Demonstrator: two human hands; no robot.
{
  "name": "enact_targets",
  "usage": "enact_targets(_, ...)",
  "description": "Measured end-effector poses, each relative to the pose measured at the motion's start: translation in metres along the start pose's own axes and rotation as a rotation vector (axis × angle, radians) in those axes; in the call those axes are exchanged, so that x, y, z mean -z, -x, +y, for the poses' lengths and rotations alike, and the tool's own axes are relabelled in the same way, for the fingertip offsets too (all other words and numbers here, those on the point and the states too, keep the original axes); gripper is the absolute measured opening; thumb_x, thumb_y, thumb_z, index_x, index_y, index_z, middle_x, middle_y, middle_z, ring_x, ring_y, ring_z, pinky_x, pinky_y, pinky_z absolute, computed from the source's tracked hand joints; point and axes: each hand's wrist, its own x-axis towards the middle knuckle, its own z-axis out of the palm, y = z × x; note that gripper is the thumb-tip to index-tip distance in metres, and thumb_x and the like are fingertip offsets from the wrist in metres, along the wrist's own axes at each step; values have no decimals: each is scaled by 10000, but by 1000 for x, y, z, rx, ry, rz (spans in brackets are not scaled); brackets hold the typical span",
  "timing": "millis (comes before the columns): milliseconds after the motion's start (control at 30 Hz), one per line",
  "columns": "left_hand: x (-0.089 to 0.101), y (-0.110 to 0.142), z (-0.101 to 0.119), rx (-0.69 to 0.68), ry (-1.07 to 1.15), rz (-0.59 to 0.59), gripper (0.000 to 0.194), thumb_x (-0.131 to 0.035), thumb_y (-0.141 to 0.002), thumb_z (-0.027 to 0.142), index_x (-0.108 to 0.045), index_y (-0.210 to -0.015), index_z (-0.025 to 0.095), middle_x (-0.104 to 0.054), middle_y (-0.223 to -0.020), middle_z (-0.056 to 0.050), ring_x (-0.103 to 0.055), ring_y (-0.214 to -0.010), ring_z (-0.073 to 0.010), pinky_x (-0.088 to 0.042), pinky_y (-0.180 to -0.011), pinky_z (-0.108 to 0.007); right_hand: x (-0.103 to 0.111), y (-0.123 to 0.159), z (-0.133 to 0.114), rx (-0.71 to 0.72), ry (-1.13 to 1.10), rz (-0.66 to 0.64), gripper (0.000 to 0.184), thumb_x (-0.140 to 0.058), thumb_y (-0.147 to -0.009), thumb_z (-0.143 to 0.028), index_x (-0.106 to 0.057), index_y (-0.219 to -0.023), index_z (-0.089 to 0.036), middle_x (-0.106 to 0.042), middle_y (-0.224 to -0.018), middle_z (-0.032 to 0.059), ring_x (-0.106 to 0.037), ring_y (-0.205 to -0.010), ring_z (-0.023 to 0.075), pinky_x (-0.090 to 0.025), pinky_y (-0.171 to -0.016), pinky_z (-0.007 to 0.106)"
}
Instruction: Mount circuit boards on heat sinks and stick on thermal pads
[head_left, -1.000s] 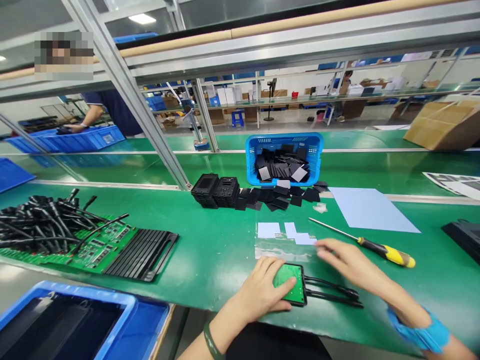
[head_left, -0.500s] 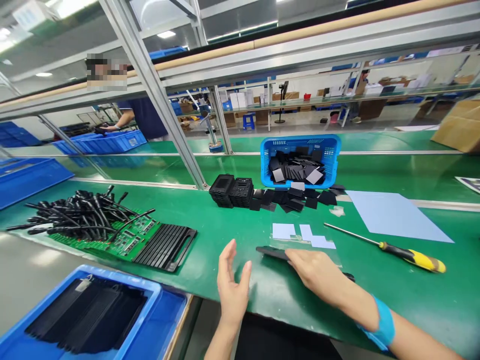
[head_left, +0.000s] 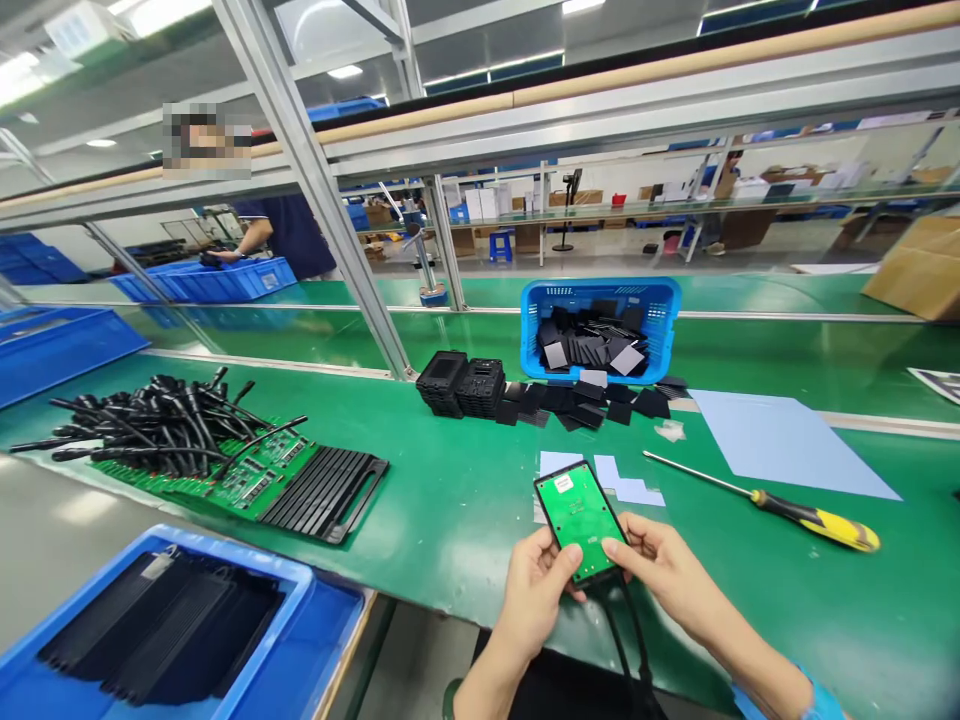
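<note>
A green circuit board in a black case [head_left: 578,519] is lifted above the green table's front edge, its green face toward me. My left hand [head_left: 537,590] grips its near left side, thumb on the board. My right hand [head_left: 661,570] holds the near right corner with fingers curled. Two black cables [head_left: 628,645] hang from the unit's near end. Small pale blue pads [head_left: 622,480] lie on the table just beyond it.
A yellow-handled screwdriver [head_left: 806,516] lies to the right, near a pale blue sheet [head_left: 787,445]. A blue basket [head_left: 600,325] of black squares sits behind, with black housings [head_left: 461,385] beside it. Cabled boards [head_left: 187,440] and a blue bin [head_left: 172,620] are left. A person works far left.
The unit lay flat under my hands, then my right hand tipped it up on edge. Now both hands hold it raised with the green board facing me.
</note>
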Motion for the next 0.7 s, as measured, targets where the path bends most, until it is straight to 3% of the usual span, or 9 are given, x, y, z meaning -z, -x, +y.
enact_targets(100,1,-2,0,24,-15,-44,381,-780,-721,424,-733,-910,97,-641,-630,-15,-489,-529,-86,-492,-466,-193,2,6,8,-16,-56,40,407,-654,-784,-571,-573,-726,-177,-534,-652,-12,-483,-587,142,-415,-535,250)
enact_targets(200,-2,0,-3,45,30,-98,360,-755,-760,414,-726,-1020,167,-715,-814,-38,-602,-711,-120,-536,-703,-237,-6,11,17,-26,-119,113,416,-657,-782,-582,-585,-753,-174,-564,-682,3,-500,-595,144,-418,-527,243)
enact_targets(300,-3,4,-8,140,222,-148,341,-734,-790,383,-695,-1097,240,-731,-1018,-47,-648,-907,-173,-500,-888,-328,-19,15,26,-57,-150,150,441,-626,-791,-616,-559,-766,-181,-533,-651,-13,-489,-565,136,-414,-504,233)
enact_targets(400,-3,5,-11,218,347,-105,269,-732,-798,316,-709,-1045,214,-742,-1018,-73,-668,-929,-208,-497,-900,-371,-21,13,29,-42,46,147,443,-555,-837,-616,-498,-704,-197,-463,-589,-41,-459,-524,125,-382,-471,220)
enact_targets(467,-2,4,-10,252,360,-54,254,-720,-811,283,-706,-1049,195,-740,-1041,-95,-670,-955,-224,-500,-899,-380,-9,6,27,19,332,86,441,-533,-876,-554,-460,-622,-201,-443,-543,-50,-446,-504,116,-353,-466,212)
enact_targets(567,-2,-2,-11,301,376,-7,289,-716,-815,248,-687,-1095,183,-730,-1091,-120,-677,-954,-239,-514,-884,-409,28,-12,23,85,600,7,423,-474,-934,-426,-507,-581,-195,-515,-531,-35,-496,-512,124,-374,-496,216)
enact_targets(700,-3,-13,-16,322,395,23,330,-734,-796,231,-675,-1115,170,-737,-1071,-119,-694,-915,-254,-514,-897,-462,81,-41,33,121,745,156,285,-430,-927,-302,-643,-774,-192,-644,-762,60,-605,-726,219,-466,-683,315)
